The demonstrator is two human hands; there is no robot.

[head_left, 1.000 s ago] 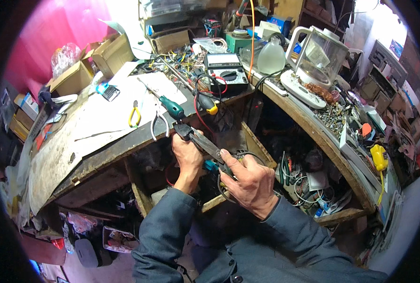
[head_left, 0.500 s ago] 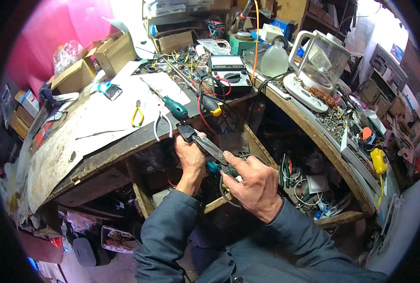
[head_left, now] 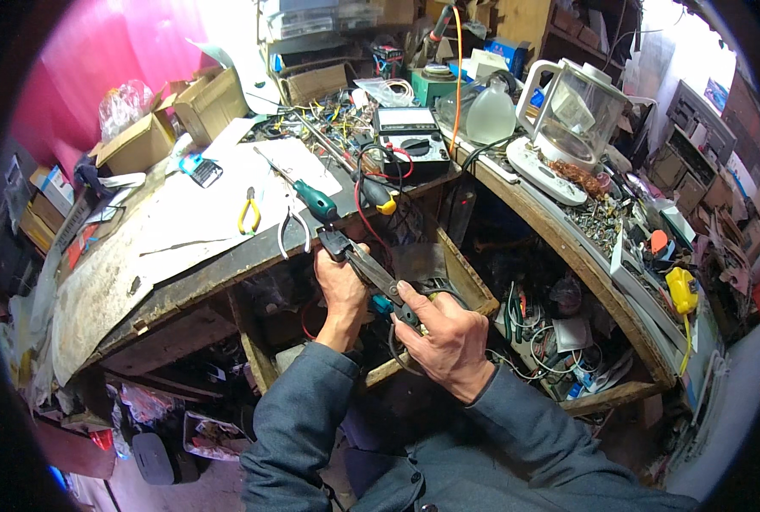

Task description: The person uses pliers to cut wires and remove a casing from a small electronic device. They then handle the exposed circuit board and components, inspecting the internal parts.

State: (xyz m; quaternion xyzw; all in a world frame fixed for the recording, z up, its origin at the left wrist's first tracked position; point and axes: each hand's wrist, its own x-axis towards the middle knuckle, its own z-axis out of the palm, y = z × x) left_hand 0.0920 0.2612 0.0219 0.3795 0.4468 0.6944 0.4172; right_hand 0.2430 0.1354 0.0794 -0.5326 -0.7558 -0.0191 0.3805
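My left hand [head_left: 340,299] is closed on a small black part [head_left: 335,241], held just beyond the desk's edge over an open drawer. My right hand [head_left: 448,341] grips a long metal pliers-like tool [head_left: 378,273], whose tips reach the black part; whether they bite on it I cannot tell. Just above the left hand lie a green-handled screwdriver [head_left: 316,199] and white-handled pliers [head_left: 297,230]. Yellow-handled pliers [head_left: 248,212] rest on white paper [head_left: 183,218], and a yellow-and-black tool handle [head_left: 380,200] hangs near the edge.
An analog multimeter [head_left: 412,147] with red and black leads sits among loose wires. Right, a side bench [head_left: 555,243] carries a glass kettle [head_left: 585,111], a bottle [head_left: 491,115] and small parts. Cardboard boxes [head_left: 209,107] stand back left. The wooden drawer [head_left: 474,282] and cluttered shelves lie below.
Both hands stay on the black part and the tool. The right hand and tool have shifted slightly, most recently a little to the left; the left hand has barely moved.
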